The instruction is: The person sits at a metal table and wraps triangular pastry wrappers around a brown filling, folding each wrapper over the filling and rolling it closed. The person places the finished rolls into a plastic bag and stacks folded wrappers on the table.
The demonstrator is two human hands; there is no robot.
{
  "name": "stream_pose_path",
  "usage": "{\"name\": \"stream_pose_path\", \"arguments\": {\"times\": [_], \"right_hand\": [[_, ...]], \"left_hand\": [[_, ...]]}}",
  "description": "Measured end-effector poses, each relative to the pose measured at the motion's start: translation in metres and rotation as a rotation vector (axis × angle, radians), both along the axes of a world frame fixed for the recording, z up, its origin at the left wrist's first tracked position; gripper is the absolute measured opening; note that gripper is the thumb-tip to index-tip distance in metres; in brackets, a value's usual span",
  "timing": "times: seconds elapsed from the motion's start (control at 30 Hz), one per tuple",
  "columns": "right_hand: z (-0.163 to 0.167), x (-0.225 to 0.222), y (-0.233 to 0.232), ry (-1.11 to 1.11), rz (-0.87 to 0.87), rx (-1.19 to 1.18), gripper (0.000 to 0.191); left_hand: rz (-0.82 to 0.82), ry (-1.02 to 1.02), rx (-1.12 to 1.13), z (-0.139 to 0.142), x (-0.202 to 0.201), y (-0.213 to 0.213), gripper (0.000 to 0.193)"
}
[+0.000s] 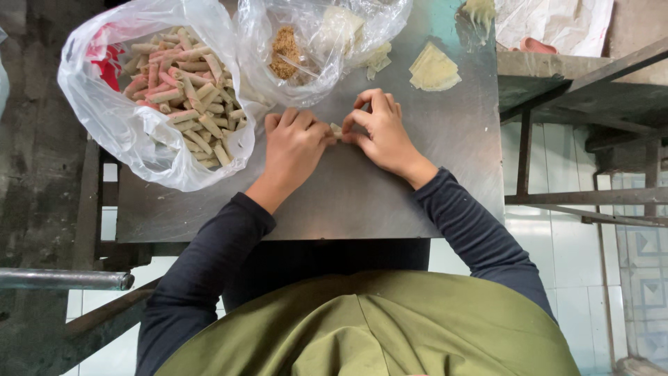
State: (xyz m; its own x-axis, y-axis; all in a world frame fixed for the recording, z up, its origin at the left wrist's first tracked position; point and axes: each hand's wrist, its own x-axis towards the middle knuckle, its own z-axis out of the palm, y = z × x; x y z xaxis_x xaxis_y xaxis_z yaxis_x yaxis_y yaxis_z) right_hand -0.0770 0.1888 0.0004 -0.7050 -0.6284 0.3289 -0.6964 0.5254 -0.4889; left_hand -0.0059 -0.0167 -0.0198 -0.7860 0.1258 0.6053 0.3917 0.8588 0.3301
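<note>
Long dark navy sleeves reach both wrists; an olive-green garment covers the lap — each hand bare, no rings.

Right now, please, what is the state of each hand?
Left hand: fingers curled, pinching the small pale roll on the metal table.
Right hand: fingers curled, pinching the same roll from the other end.

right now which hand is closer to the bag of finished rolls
Left. The left hand rests just right of the bag of rolls, almost touching its plastic; the right hand lies farther right, beyond the left.
</note>
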Motion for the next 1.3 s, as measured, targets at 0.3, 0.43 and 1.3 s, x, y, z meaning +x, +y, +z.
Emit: {"name": "stream_pose_path", "arguments": {"times": [0.3,0.43,1.3], "right_hand": [[-0.017,0.013,-0.013,-0.068,-0.237,-0.013,0.017],[-0.029,-0.001,-0.031,0.029,-0.306,0.001,0.022],[0.0,-0.092,0.099,0.173,-0.22,0.054,0.008]], "left_hand": [[0.226,-0.201,0.197,-0.017,0.007,0.019,0.012],[0.29,-0.11,0.156,-0.029,-0.019,0.026,0.017],[0.781,0.107,-0.292,0.117,0.044,-0.077,0.031]]}}
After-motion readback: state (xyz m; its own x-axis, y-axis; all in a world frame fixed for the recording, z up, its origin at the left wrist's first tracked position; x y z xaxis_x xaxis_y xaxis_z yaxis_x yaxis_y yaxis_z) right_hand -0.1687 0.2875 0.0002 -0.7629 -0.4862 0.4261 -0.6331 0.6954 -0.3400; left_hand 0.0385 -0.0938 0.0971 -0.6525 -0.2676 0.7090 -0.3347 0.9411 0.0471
